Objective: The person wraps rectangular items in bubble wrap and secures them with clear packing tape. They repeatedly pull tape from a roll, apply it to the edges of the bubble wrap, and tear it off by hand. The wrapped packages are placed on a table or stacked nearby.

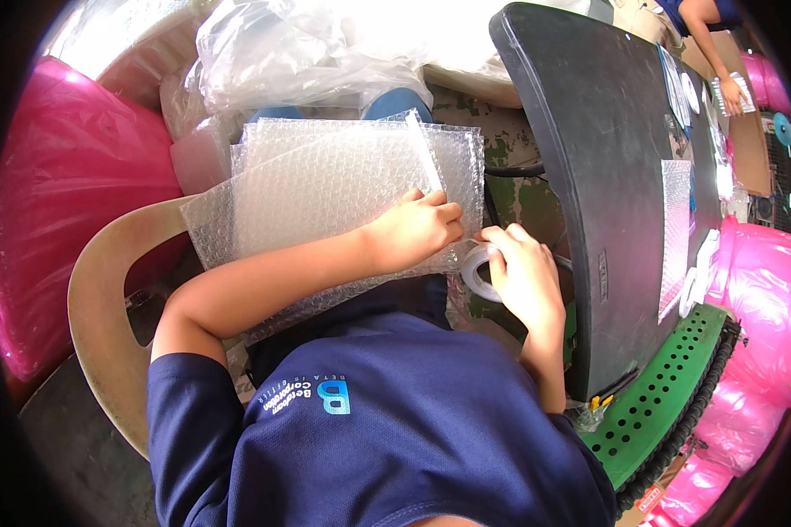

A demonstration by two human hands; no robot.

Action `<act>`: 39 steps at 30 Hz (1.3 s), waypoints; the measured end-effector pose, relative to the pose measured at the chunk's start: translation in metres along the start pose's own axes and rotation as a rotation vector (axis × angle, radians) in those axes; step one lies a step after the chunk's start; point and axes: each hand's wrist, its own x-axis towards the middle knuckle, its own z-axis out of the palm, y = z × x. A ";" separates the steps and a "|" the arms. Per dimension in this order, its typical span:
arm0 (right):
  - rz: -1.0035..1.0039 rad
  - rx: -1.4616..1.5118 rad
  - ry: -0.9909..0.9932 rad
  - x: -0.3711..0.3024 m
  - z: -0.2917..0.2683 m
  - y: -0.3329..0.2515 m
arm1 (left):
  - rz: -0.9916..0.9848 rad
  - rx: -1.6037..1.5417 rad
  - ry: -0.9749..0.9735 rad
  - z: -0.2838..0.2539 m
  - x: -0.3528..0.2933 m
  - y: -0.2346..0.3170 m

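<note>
Glare bleaches the upper plastic sheeting [268, 57], while fisheye corners go black.

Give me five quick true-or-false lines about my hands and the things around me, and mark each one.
1. The right hand holds a roll of tape. True.
2. The left hand rests on the black table. False: it is on the bubble wrap.
3. The green panel has round holes. True.
4. The big bundle at the far left is wrapped in green plastic. False: the plastic is pink.
5. The bubble wrap lies to the left of the black table. True.
</note>
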 end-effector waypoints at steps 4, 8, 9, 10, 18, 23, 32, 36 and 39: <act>-0.182 -0.099 0.187 0.007 0.016 -0.008 | -0.040 0.021 0.008 0.005 0.003 -0.001; -0.191 0.013 0.235 0.015 0.028 -0.005 | -0.046 0.000 -0.006 0.003 0.003 -0.002; -0.215 0.008 0.240 0.015 0.029 -0.003 | -0.044 -0.013 -0.008 0.003 0.003 -0.003; -0.238 0.004 0.245 0.015 0.030 -0.001 | -0.031 -0.041 0.006 0.003 0.002 -0.006; -0.206 0.128 0.297 0.022 0.048 0.001 | -0.059 -0.022 0.014 0.010 0.004 -0.005; 0.045 0.520 0.258 0.023 0.064 0.003 | -0.031 0.069 0.049 0.017 0.000 -0.001; 0.143 0.824 0.380 0.018 0.072 0.066 | 0.035 0.158 -0.097 0.002 -0.010 0.000; 0.123 0.717 0.268 0.012 0.034 0.043 | 0.054 0.151 -0.373 -0.009 -0.003 0.011; 0.032 0.660 0.365 0.012 0.016 0.022 | 0.058 0.041 -0.297 -0.014 -0.017 0.014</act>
